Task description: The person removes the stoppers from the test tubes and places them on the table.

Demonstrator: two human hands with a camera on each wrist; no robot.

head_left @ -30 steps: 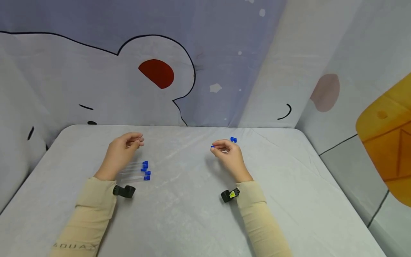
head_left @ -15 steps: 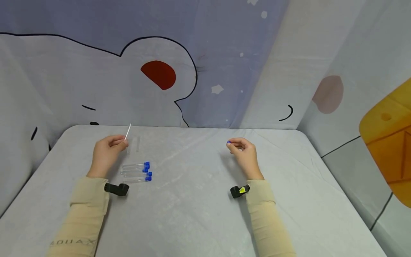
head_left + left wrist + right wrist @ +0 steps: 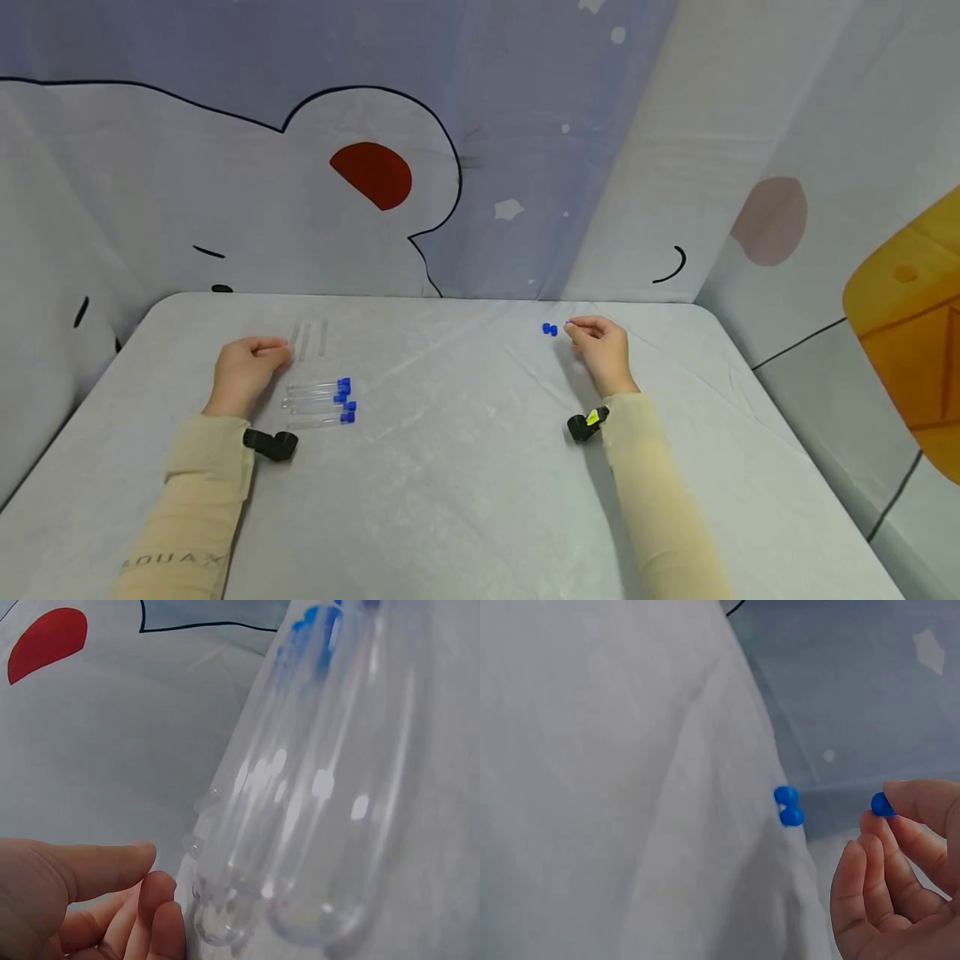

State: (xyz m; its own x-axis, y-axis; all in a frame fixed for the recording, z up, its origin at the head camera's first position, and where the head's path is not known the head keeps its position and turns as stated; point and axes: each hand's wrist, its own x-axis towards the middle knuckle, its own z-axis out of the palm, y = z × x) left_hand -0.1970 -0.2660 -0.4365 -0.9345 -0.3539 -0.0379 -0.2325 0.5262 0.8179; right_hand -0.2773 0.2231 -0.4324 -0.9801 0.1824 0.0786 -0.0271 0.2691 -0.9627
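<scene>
My left hand (image 3: 274, 350) rests on the table with its fingers loosely curled and holds nothing. Just past its fingertips (image 3: 154, 879) lie clear uncapped tubes (image 3: 307, 339) side by side. Several clear tubes with blue caps (image 3: 321, 401) lie to its right and nearer me; they fill the left wrist view as capped tubes (image 3: 315, 787). At the far right, my right hand (image 3: 576, 330) pinches one small blue cap (image 3: 881, 804) between thumb and forefinger. Two loose blue caps (image 3: 550, 329) lie on the cloth just left of that hand; the right wrist view also shows these loose caps (image 3: 788, 806).
A grey-white cloth covers the table (image 3: 450, 467). Printed fabric walls (image 3: 480, 167) close in the back and both sides. A black camera is strapped at each wrist (image 3: 272, 443) (image 3: 587, 423).
The left hand has moved left, picked up a clear tube, then lowered it among the uncapped ones and let go. The right hand has carried its blue cap to the far right, beside the loose caps.
</scene>
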